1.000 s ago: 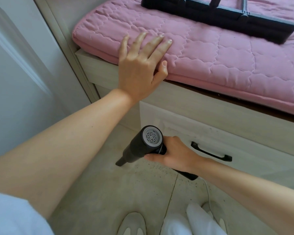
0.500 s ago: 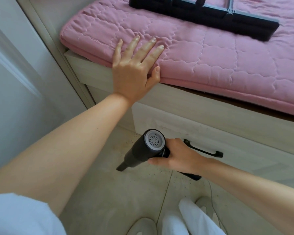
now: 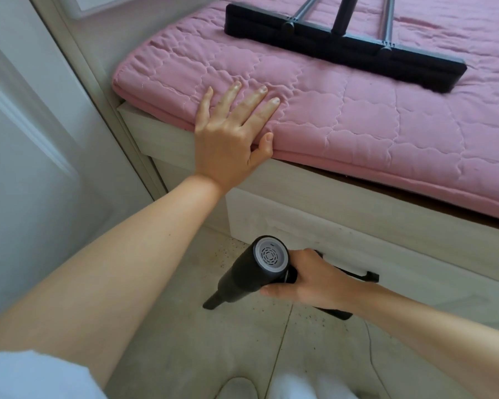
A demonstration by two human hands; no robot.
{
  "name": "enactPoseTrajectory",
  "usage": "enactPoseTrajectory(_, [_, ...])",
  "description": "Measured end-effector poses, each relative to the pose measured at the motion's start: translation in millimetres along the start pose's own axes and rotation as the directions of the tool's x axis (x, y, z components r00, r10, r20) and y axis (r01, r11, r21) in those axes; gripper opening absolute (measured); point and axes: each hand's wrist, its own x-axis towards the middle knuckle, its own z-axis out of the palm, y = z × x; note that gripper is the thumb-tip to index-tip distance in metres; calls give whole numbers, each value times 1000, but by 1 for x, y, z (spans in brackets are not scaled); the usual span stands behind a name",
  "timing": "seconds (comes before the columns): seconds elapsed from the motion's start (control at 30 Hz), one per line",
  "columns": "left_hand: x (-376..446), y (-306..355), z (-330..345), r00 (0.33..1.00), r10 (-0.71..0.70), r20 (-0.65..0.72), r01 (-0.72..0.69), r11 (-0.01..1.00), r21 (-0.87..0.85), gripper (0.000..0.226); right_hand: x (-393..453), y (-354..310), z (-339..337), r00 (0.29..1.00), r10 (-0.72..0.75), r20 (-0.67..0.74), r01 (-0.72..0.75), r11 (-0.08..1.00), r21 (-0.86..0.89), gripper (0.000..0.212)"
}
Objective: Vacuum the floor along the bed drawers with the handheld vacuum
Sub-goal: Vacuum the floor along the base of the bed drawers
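- fingers of the left hand lie straight and spread apart, flat on the pink quilted mattress pad near its corner at upper centre of the frame, with the thumb hooked over the pad's front edge.
- right hand, at lower centre right, has its fingers curled round the grip of the black handheld vacuum, clamped on it.
- vacuum's grey vented rear cap faces the camera; its narrow nozzle slants down and to the left, at or just above the floor.
- dark specks dot the floor beside the white bed drawer, whose black handle shows just behind the right hand.
- a black broom head with metal rods rests on the pad at upper right.
- pale shoes show blurred at the bottom edge.
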Motion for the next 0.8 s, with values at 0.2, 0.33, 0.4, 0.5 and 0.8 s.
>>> enactPoseTrajectory(0.2, [-3,-1,8,999,10,-46,-9,1000,7,57,16,9,0,994,-7,-111,1,999,-53,46])
enactPoseTrajectory(0.33, [-4,-2,11,998,15,-62,-15,1000,10,57,15,14,3,992,-16,-127,10,999,-42,45])
enactPoseTrajectory(0.4, [-4,-2,11,998,13,-66,-13,1000,11,58,14,14,4,994,-9,-112,6,1000,-26,42])
enactPoseTrajectory(0.5, [-4,-2,10,998,11,-62,-11,1000,13,57,15,13,7,994,2,-105,-4,1000,-24,43])
enactPoseTrajectory(0.8, [-4,-2,9,999,12,-44,-11,1000,16,58,27,6,12,979,-23,-202,18,999,-30,49])
